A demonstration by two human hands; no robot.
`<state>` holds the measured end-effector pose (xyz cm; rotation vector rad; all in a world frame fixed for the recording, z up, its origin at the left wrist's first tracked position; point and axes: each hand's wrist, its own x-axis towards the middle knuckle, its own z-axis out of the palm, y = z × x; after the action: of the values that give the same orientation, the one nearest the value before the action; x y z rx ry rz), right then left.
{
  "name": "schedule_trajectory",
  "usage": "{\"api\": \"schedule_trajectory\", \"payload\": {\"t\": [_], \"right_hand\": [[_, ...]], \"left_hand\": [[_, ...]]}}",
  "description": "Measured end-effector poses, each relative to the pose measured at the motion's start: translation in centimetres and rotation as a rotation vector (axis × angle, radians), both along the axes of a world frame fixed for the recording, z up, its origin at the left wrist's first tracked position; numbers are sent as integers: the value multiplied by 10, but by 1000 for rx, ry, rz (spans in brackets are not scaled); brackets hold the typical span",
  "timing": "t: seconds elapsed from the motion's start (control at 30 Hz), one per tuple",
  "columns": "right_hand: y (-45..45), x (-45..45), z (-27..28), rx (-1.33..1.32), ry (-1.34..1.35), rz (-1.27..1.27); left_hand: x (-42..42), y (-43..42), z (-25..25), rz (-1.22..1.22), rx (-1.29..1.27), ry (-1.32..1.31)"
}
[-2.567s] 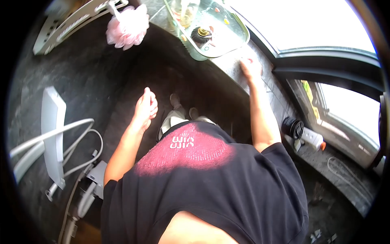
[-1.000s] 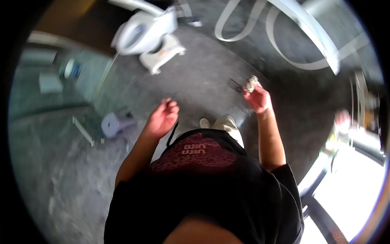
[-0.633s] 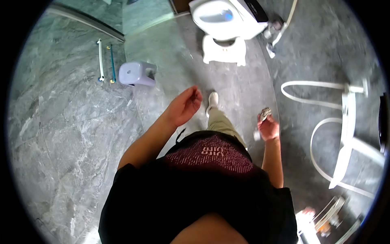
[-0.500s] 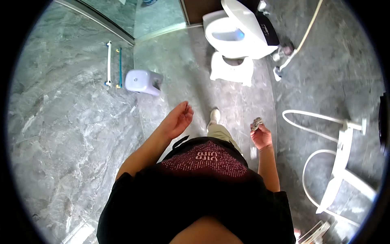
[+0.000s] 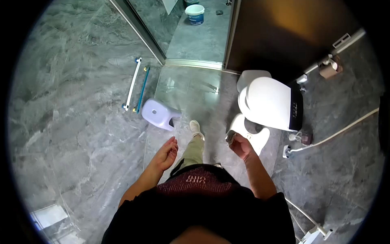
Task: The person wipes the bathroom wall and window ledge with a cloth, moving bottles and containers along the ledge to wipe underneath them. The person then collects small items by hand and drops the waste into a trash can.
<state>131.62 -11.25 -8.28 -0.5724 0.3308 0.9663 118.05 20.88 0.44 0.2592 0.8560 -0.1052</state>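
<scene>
My right hand (image 5: 243,148) is closed on a small crumpled grey cloth (image 5: 230,137), pinched at the fingertips. It is in front of my body, above the near edge of a white footstool (image 5: 259,142) at the toilet's base. Beyond the stool is the toilet (image 5: 268,101), its white lid hiding the bowl in this view. My left hand (image 5: 165,154) hangs free with loosely bent fingers and nothing visible in it. The nearest thing to that hand is a lilac plastic stool (image 5: 156,114), farther forward on the floor.
A white rail (image 5: 133,84) and a blue rail (image 5: 142,90) run along the left wall. Ahead, a glass-sided area holds a blue and white bucket (image 5: 195,15). A dark door panel (image 5: 280,36) stands behind the toilet; a hose (image 5: 341,132) hangs on the right.
I have stepped forward and the view has shifted toward the toilet and bucket. My right hand, with the cloth, has come in toward the white footstool. The bowl, visible before, is now covered.
</scene>
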Motion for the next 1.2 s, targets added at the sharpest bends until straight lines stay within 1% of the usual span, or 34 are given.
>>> {"api": "schedule_trajectory", "payload": {"t": [0.03, 0.07, 0.1, 0.17, 0.2, 0.23, 0.3, 0.33, 0.4, 0.43, 0.53, 0.57, 0.6, 0.63, 0.7, 0.77, 0.8, 0.87, 0.9, 0.93, 0.97, 1.0, 1.03, 1.07, 1.1, 1.17, 1.2], "right_hand": [[14, 24, 1, -40, -4, -16], [30, 46, 0, -19, -1, -37], [45, 62, 2, -25, 4, -39], [72, 102, 2, -25, 56, -108], [88, 123, 5, 44, 45, -108], [101, 144, 8, 129, 21, -70], [129, 192, 7, 96, 47, -25], [142, 219, 12, 90, 54, -21], [163, 270, 23, 95, -34, -4], [172, 296, 28, 88, -26, -10], [202, 374, 40, 6, -22, -52], [212, 399, 24, -3, -20, -48], [223, 430, 0, 65, -22, -16], [239, 467, -4, 138, -34, 22], [279, 533, -4, 24, 38, 37], [320, 598, -14, -148, 55, 155], [346, 635, -23, -249, 30, 201], [389, 688, -30, -450, 24, 249], [406, 714, -43, -458, 7, 281], [424, 742, -53, -542, -12, 298], [440, 766, -60, -628, -37, 317], [450, 788, -61, -638, -27, 325], [460, 810, -52, -588, -15, 321], [469, 832, -46, -537, -2, 316], [474, 855, -45, -543, 11, 326], [473, 895, -44, -465, 71, 284], [469, 917, -51, -444, 49, 272]], "left_hand": [[23, 17, 1, 3, 41, -10], [46, 39, -7, -15, 38, -59], [69, 58, -2, -17, 32, -55], [124, 94, 2, -2, 31, -146], [152, 110, 7, -35, 62, -182], [184, 116, 24, 5, 77, -92], [238, 132, 31, -69, 131, -87], [264, 139, 33, -64, 126, -81], [313, 150, 28, -208, 95, -118], [339, 154, 25, -213, 87, -111], [416, 167, 10, -327, -103, -116], [437, 172, 6, -322, -112, -115], [463, 177, 4, -350, -119, -139], [494, 184, 5, -373, -119, -174], [547, 193, 16, -354, -76, -216], [593, 203, 26, -243, -57, -146], [612, 216, 16, -246, -86, -226], [657, 235, 21, -230, -51, -219], [673, 241, 22, -202, -36, -218], [692, 249, 28, -197, 5, -238], [708, 260, 21, -195, -7, -231], [721, 273, 13, -140, -57, -245], [735, 285, 12, -84, -102, -265], [749, 298, 9, -59, -125, -239], [766, 312, 7, -51, -133, -227], [804, 340, 9, -59, -62, -114], [831, 352, 10, -86, 3, -32]]}}
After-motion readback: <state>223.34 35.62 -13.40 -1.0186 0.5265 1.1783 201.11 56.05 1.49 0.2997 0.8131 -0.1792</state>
